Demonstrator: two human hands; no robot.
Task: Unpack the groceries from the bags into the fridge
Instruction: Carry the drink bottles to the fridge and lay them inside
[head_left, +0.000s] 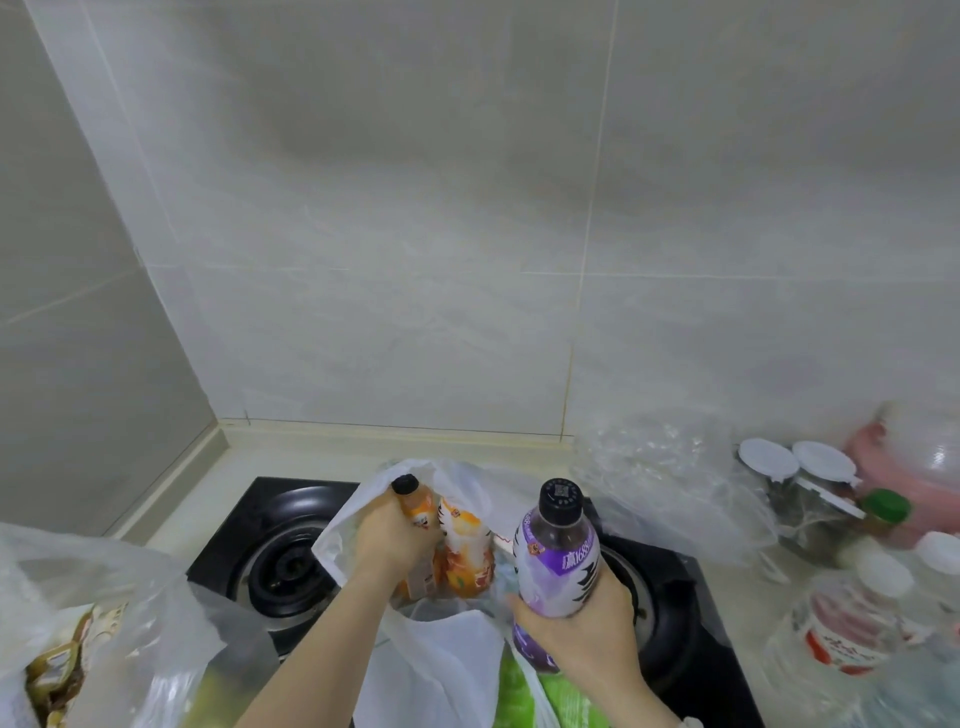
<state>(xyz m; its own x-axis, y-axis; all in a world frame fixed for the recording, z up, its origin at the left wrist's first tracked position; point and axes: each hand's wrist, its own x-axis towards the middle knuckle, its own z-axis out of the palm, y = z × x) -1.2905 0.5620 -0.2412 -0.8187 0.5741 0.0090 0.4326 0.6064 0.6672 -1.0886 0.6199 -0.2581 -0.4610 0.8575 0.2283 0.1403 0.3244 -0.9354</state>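
Observation:
A white plastic bag (436, 670) sits open on the black gas stove (291, 566). My left hand (392, 540) reaches into it and grips an orange drink bottle (418, 512) with a black cap. A second orange bottle (467, 553) stands beside it in the bag. My right hand (576, 631) holds a purple-and-white drink bottle (558, 561) with a black cap upright, just right of the bag. Green packaging (519, 696) shows at the bottom of the bag. The fridge is out of view.
Another clear bag (98, 639) with packaged food lies at the lower left. To the right are crumpled clear plastic (670, 493), white-lidded jars (795, 483), a green-capped bottle (883, 512), a pink container (914, 478) and water bottles (852, 634). Tiled walls close in behind and left.

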